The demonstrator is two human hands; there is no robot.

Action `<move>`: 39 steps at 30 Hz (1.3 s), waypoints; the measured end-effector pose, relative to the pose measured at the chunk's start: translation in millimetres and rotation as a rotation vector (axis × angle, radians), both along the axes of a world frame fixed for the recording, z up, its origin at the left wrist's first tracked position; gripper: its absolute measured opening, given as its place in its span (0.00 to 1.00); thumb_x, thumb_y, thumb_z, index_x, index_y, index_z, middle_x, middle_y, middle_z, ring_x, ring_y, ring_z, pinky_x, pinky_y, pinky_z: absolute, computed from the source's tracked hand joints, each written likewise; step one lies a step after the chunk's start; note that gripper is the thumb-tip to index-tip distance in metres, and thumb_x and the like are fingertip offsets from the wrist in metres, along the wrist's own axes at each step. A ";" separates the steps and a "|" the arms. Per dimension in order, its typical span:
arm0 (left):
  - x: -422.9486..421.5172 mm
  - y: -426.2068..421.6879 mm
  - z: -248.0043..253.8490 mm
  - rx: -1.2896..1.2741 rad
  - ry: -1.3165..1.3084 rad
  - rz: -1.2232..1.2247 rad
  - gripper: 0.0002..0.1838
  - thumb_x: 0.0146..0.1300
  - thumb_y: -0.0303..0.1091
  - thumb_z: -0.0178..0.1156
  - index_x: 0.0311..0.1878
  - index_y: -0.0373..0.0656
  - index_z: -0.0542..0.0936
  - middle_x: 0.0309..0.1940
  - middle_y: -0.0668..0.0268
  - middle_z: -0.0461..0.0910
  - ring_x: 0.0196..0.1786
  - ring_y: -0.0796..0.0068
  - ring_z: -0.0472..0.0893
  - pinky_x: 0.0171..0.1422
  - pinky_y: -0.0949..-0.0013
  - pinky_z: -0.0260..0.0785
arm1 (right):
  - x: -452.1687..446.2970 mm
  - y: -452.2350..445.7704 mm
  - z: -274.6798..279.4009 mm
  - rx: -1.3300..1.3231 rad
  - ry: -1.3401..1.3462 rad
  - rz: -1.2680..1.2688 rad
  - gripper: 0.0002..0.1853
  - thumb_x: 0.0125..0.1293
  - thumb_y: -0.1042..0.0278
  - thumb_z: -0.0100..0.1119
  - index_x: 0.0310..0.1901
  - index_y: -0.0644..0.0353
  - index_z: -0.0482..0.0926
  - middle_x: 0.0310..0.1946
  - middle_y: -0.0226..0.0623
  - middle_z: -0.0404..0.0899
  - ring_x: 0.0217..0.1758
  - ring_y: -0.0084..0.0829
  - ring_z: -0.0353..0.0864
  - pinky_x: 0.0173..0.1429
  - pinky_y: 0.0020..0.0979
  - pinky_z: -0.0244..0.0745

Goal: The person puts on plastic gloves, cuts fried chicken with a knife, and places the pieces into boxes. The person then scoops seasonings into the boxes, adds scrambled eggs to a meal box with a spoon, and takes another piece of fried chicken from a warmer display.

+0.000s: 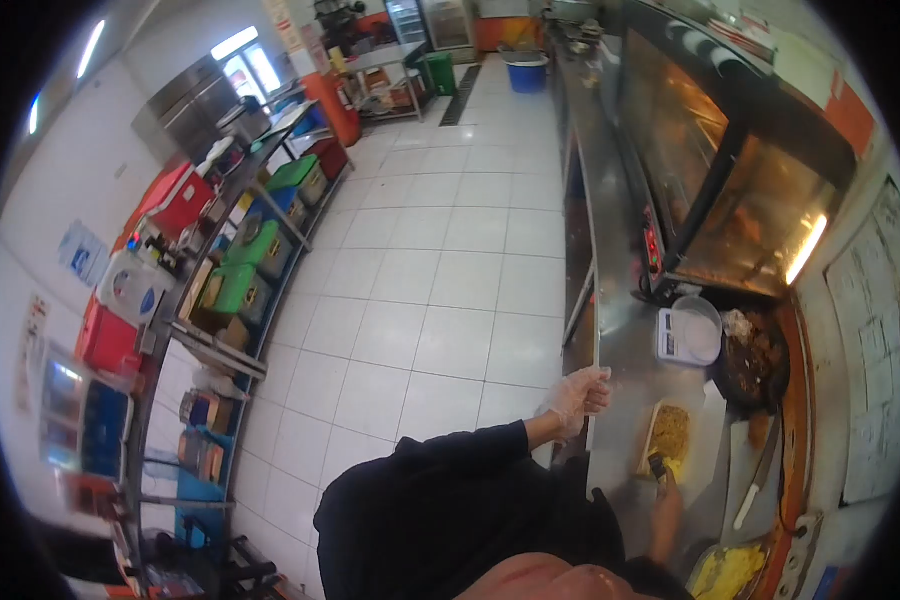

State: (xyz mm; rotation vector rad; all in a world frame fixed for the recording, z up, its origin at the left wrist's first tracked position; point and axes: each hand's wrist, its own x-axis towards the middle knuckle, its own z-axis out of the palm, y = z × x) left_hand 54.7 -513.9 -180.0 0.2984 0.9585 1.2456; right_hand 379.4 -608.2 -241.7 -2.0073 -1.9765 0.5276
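Observation:
My left hand, in a clear plastic glove, is closed in a fist at the counter's front edge, with nothing visible in it. My right hand grips a small dark utensil, perhaps a brush; its exact kind is too small to tell. The utensil's end is at the near end of a pale rectangular food box, beside some yellow food. Brown, grainy food fills most of the box. A clear tray of yellow food lies nearer to me, right of my right forearm.
Behind the box stand a white kitchen scale and a dark round pan. A knife lies along the wall side. A lit glass-fronted oven occupies the far counter. Loaded shelves line the left, across the tiled floor.

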 end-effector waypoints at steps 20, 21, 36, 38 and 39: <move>-1.5 -1.5 -14.3 -0.045 -0.132 0.140 0.11 0.60 0.42 0.64 0.40 0.48 0.78 0.26 0.70 0.77 0.28 0.76 0.78 0.29 0.74 0.64 | 225.8 -155.3 -48.5 0.169 -0.764 -1.106 0.19 0.74 0.55 0.47 0.59 0.55 0.76 0.43 0.32 0.74 0.44 0.30 0.70 0.46 0.33 0.67; 3.7 0.0 -14.7 -0.026 -0.122 0.124 0.11 0.61 0.43 0.64 0.40 0.48 0.78 0.26 0.71 0.77 0.28 0.76 0.77 0.29 0.74 0.65 | 229.6 -163.8 -58.0 0.120 -0.813 -1.086 0.19 0.74 0.55 0.47 0.59 0.55 0.75 0.45 0.33 0.74 0.46 0.32 0.71 0.47 0.35 0.67; 55.5 33.3 -48.5 -0.079 0.054 -0.083 0.19 0.65 0.47 0.62 0.50 0.43 0.80 0.32 0.65 0.78 0.32 0.70 0.79 0.37 0.71 0.71 | 133.8 -180.8 2.7 0.635 -0.237 -1.127 0.14 0.70 0.60 0.51 0.49 0.57 0.80 0.39 0.41 0.81 0.46 0.41 0.80 0.49 0.42 0.75; 53.6 45.7 -58.8 -0.092 0.120 -0.134 0.24 0.66 0.47 0.58 0.60 0.45 0.75 0.40 0.64 0.76 0.42 0.66 0.78 0.46 0.66 0.71 | 94.5 -171.6 -18.4 0.606 0.093 -1.062 0.12 0.70 0.65 0.50 0.47 0.59 0.80 0.31 0.36 0.79 0.35 0.32 0.79 0.40 0.34 0.74; 57.4 60.5 -71.5 -0.104 0.124 -0.148 0.24 0.66 0.47 0.57 0.61 0.44 0.74 0.40 0.64 0.76 0.42 0.66 0.78 0.47 0.66 0.71 | 68.4 -153.6 -30.6 0.434 0.456 -1.110 0.11 0.71 0.65 0.49 0.45 0.59 0.80 0.28 0.29 0.78 0.27 0.23 0.76 0.31 0.26 0.71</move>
